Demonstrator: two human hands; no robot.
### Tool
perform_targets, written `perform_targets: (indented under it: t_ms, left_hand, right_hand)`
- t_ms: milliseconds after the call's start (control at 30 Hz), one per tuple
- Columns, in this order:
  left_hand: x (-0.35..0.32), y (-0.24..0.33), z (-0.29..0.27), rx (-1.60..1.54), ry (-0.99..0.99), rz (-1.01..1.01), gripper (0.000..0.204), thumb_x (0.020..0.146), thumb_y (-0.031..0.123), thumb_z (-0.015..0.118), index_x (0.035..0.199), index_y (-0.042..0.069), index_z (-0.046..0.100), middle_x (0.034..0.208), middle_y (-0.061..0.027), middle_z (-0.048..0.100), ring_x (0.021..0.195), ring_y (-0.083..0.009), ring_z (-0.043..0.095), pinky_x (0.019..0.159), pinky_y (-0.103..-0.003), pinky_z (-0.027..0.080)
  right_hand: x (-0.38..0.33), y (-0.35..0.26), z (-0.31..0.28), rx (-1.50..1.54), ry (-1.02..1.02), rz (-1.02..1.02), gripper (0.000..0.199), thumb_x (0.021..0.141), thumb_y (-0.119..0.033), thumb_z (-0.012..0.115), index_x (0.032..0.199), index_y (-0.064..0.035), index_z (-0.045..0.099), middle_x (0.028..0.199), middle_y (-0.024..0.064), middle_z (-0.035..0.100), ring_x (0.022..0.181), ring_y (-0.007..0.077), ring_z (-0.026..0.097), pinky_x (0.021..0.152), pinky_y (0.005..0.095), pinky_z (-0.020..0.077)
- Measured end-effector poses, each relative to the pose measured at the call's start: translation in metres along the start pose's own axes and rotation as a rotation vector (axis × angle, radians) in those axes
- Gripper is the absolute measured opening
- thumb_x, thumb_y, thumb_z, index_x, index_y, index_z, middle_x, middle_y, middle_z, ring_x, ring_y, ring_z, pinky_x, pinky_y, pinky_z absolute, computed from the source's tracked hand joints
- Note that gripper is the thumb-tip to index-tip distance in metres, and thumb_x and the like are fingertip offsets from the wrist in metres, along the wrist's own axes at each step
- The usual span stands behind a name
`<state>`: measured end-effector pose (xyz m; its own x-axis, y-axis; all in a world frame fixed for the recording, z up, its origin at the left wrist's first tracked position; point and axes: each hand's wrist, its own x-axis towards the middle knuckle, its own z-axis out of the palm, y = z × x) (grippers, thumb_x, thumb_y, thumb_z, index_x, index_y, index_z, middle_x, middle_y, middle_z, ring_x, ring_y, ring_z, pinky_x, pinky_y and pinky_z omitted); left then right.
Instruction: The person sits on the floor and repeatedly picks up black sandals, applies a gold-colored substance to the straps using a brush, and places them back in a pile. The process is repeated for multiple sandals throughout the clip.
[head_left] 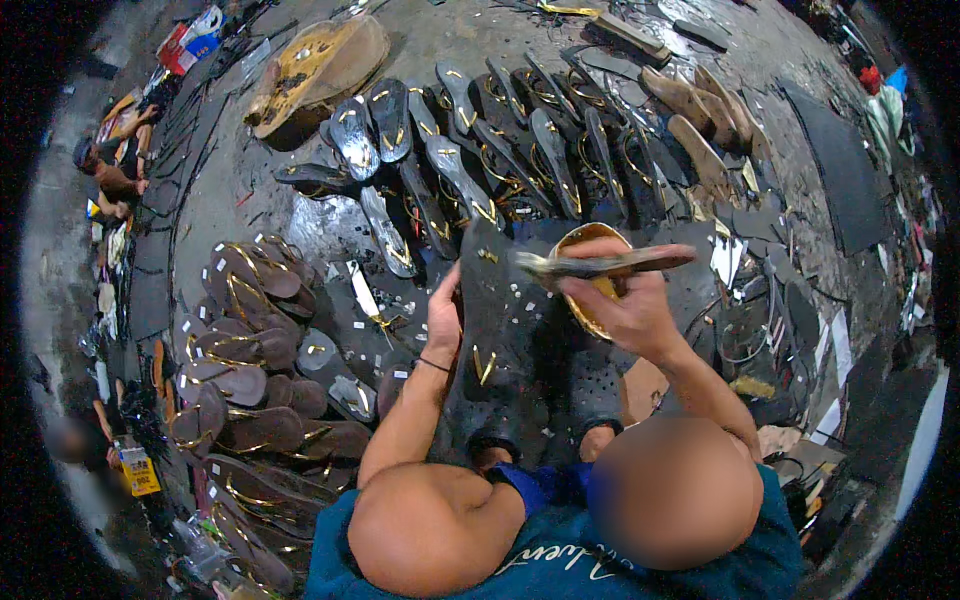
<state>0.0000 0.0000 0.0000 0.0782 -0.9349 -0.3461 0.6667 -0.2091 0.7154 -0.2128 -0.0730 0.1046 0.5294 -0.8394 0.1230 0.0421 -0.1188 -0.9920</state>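
Note:
My left hand [445, 312] grips the edge of a dark flip-flop sole [486, 310], which stands lengthwise in front of me. Small gold strap pieces show on it near both ends. In my right hand [628, 308] is a brush [640, 259], its wooden handle pointing right and its pale bristles toward the sole. The bristles are slightly blurred, and I cannot tell whether they touch it. Just beneath the brush and fingers is a round container [572, 238] with a yellowish, crusted rim; whether my right hand also holds it is unclear.
Several black flip-flops with gold straps [455, 170] lie in rows ahead. Piled brown sandals [250, 350] are at left. Wooden shoe forms [700, 150] lie at the far right, and a round wooden block [335, 60] at the far left. Another person [118, 170] sits at the left edge.

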Motion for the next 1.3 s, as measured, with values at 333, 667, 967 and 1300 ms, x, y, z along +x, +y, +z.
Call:
perform_targets:
  t_ms: [333,667,967,1300]
  left_hand:
    - [-0.038,0.017,0.036,-0.017,0.041,-0.019,0.047,0.101,0.032,0.038,0.135,0.001,0.048,0.128,-0.0152,0.058,0.110,-0.0280,0.061,0.096,-0.040,0.050]
    - [-0.036,0.007,0.002,-0.185,-0.036,-0.004,0.056,0.099,0.040,0.037,0.140,0.002,0.041,0.124,-0.0154,0.059,0.109,-0.0282,0.061,0.094,-0.043,0.051]
    - [-0.048,0.024,0.018,-0.235,-0.063,0.003,0.057,0.099,0.040,0.033,0.139,0.002,0.043,0.133,-0.0188,0.053,0.115,-0.0323,0.058,0.098,-0.045,0.049]
    - [-0.026,0.037,-0.026,-0.007,0.512,0.173,0.046,0.102,0.029,0.029,0.129,-0.002,0.050,0.127,-0.0153,0.057,0.116,-0.0265,0.056,0.101,-0.041,0.044]
  right_hand:
    - [0.050,0.034,0.020,-0.441,0.205,-0.342,0.024,0.079,-0.004,0.066,0.102,-0.0082,0.068,0.099,0.0109,0.069,0.095,0.0310,0.064,0.084,0.0406,0.0492]
    - [-0.012,0.000,0.045,-0.318,-0.135,-0.402,0.028,0.075,-0.005,0.069,0.103,-0.0075,0.069,0.094,0.0137,0.068,0.087,0.0316,0.064,0.079,0.0405,0.0494]
    - [0.052,0.001,0.014,-0.178,0.172,-0.198,0.020,0.084,-0.014,0.070,0.101,-0.0023,0.067,0.091,0.0157,0.069,0.082,0.0281,0.068,0.074,0.0361,0.0523]
    - [-0.034,0.018,0.050,-0.175,-0.274,-0.146,0.020,0.080,-0.007,0.069,0.100,-0.0107,0.069,0.099,0.0080,0.069,0.098,0.0272,0.063,0.090,0.0380,0.0467]
